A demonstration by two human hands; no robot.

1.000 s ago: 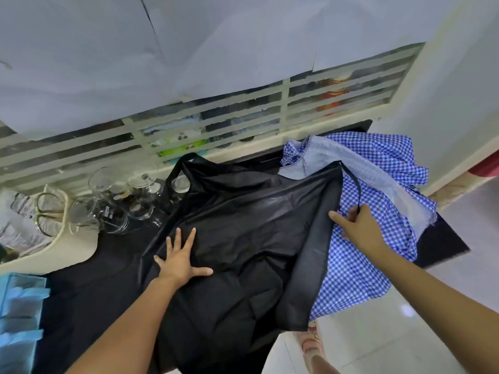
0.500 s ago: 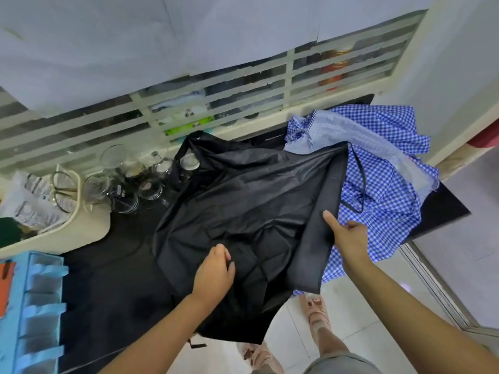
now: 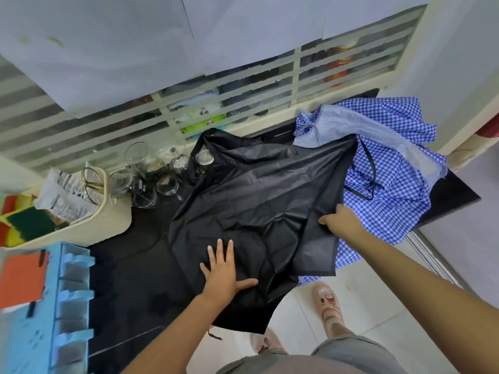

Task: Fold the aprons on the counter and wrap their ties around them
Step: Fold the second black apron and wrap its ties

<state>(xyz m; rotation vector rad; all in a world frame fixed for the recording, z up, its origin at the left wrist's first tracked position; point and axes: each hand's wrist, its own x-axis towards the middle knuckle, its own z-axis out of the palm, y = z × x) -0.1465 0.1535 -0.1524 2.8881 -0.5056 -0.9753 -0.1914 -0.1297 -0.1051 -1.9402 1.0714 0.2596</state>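
Apron point(image 3: 253, 190) lengthwise, bib point(image 3: 218, 139) toward window point(image 3: 232, 103)

Pretty bright, soft even light, no hard shadows. Wide-angle lens bends the edges a lot, blue rack point(image 3: 40, 319) at left is smeared, black apron point(image 3: 256, 198) has a faint sheen.

Showed plain black on the apron point(image 3: 256, 190) and the surface point(image 3: 129, 265), blue-and-white check on the other apron point(image 3: 391, 206), cream on the tub point(image 3: 89, 233), pale blue on the rack point(image 3: 35, 333), pink on the sandal point(image 3: 328, 300).
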